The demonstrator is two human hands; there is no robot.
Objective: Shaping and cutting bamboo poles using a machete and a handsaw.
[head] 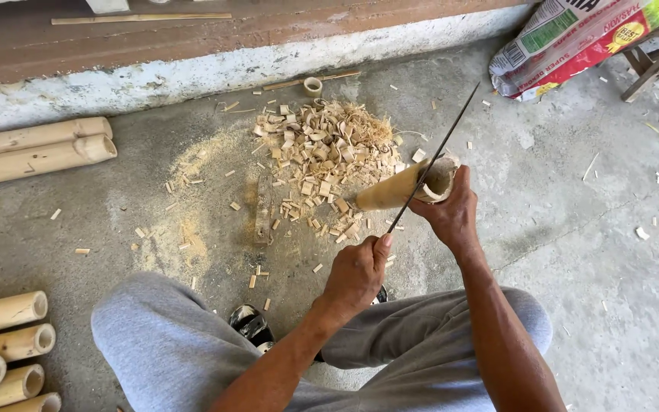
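Observation:
My right hand (451, 214) grips the open upper end of a short bamboo tube (390, 192), which leans with its other end on the concrete floor. My left hand (356, 273) is closed around the handle of a long thin-bladed knife (440, 149). The blade runs up and to the right, and its edge lies across the tube's rim beside my right fingers. Just beyond the tube is a heap of bamboo chips and shavings (326, 149). My knees in grey trousers (169, 343) are bent below both hands.
Cut bamboo tubes lie stacked at the lower left (5, 351), and two longer ones at the left (36, 149) by a painted wall base. Sawdust covers the floor at centre left. A printed sack (573, 42) and wooden stool legs (657, 61) stand at the upper right.

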